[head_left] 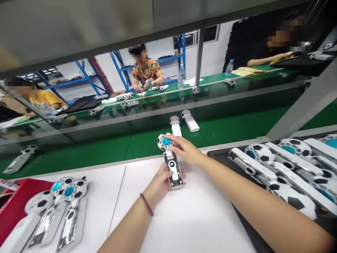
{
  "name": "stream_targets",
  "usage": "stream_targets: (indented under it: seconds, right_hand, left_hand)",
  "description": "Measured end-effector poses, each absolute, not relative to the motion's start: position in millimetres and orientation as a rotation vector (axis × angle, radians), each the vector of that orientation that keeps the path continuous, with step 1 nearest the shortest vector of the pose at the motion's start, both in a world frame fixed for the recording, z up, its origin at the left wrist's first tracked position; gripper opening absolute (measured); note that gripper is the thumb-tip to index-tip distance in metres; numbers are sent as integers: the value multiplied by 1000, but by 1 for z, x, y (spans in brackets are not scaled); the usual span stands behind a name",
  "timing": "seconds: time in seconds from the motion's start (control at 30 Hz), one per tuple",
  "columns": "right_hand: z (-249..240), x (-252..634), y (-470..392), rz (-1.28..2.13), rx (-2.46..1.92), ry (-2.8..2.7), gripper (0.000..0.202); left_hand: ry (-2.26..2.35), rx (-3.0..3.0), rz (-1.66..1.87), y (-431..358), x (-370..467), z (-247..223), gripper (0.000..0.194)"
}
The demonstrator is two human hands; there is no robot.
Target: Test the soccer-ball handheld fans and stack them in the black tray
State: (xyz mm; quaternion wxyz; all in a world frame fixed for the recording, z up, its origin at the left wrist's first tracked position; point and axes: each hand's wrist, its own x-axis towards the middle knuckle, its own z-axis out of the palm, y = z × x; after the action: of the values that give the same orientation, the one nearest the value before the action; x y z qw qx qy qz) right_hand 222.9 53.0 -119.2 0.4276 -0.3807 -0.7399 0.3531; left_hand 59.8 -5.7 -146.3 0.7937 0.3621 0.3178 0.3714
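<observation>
A handheld fan (173, 175) with a football-patterned round head, a blue centre and a clear body with a lit round display is held upright over the white work surface. My left hand (162, 178) is wrapped round its body, the thumb on the front. At the fan's head, my right hand (185, 149) touches the rim and neck with thumb and fingers; the palm side is hidden. Just behind, a white fan (175, 127) and another white fan (192, 123) lie on the green belt.
Several fans (71, 221) lie at the left beside a red bin (26, 200). A black tray (229, 158) with several fans stands at the right. Beyond the belt (142, 140), people sit at a green bench (207, 82); a metal post (297, 80) slants at the right.
</observation>
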Motion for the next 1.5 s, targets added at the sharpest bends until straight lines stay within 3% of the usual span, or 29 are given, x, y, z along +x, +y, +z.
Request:
stream_targets:
  seconds: [0.13,0.77,0.97,1.5]
  right_hand:
    - [-119,223,50,706,-968,-1994,42]
    - [-122,221,48,742,-1113,-2062,56]
    - [-122,222,50,718,-1128,-2152,45]
    - [-126,226,54,726,-1155,-2111,47]
  left_hand:
    - [697,809,829,-10,64,-149,47]
    - [787,842,891,-10,70,-146,52]
    - [772,834,869,-8,68,-148,49]
    - [777,835,892,-9,70,-144,48]
